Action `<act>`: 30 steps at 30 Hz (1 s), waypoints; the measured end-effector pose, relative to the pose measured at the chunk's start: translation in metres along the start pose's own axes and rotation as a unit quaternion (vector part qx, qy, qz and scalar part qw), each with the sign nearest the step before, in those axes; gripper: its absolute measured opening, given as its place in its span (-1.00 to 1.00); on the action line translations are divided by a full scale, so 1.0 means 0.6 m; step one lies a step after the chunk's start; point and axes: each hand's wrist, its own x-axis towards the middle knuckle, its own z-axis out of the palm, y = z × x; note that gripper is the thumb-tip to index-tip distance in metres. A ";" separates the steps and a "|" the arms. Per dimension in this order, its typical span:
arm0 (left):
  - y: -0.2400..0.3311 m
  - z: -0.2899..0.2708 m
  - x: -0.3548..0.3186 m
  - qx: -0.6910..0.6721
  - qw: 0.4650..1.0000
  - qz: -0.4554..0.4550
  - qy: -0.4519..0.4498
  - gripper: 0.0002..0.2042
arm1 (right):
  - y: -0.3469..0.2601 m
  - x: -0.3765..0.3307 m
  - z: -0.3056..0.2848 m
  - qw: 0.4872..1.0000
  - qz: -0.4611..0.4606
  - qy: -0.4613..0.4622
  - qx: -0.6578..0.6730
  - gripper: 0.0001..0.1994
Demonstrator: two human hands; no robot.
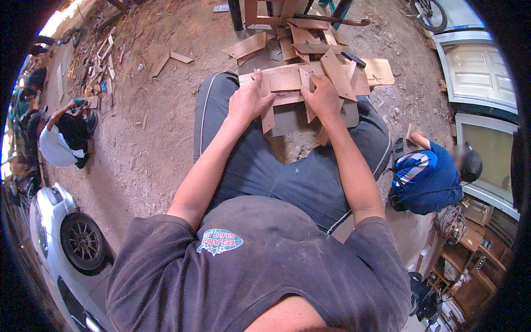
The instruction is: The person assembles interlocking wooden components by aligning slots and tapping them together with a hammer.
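Across my lap is a small frame of flat wooden slats (285, 77), with crosspieces laid over two longer boards. My left hand (246, 103) is closed around its left end, thumb along the lower board. My right hand (322, 98) grips its right side, fingers bent over a crosspiece. The parts under both palms are hidden. Just beyond my right hand, a tilted slat with small dark holes (337, 74) leans over other pieces. A black bar-shaped object (354, 59) lies beside it; its kind is unclear.
Loose wooden slats (301, 39) are heaped beyond the frame, near dark stand legs (235, 15). Wood scraps (160, 63) litter the dirt floor. One person (426, 177) crouches at right, another (61, 135) at left. A silver car (58, 243) stands at lower left.
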 end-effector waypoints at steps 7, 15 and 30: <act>-0.002 0.002 0.002 0.003 1.000 -0.002 -0.008 -0.14 | 0.004 0.000 0.002 1.000 -0.015 0.008 -0.023 -0.45; -0.004 0.000 0.000 0.000 1.000 -0.004 -0.005 -0.15 | 0.006 0.002 0.005 1.000 -0.012 0.008 -0.024 -0.46; -0.016 -0.011 0.003 0.027 0.999 0.033 0.019 -0.36 | 0.002 0.000 0.000 1.000 0.005 0.006 0.017 -0.50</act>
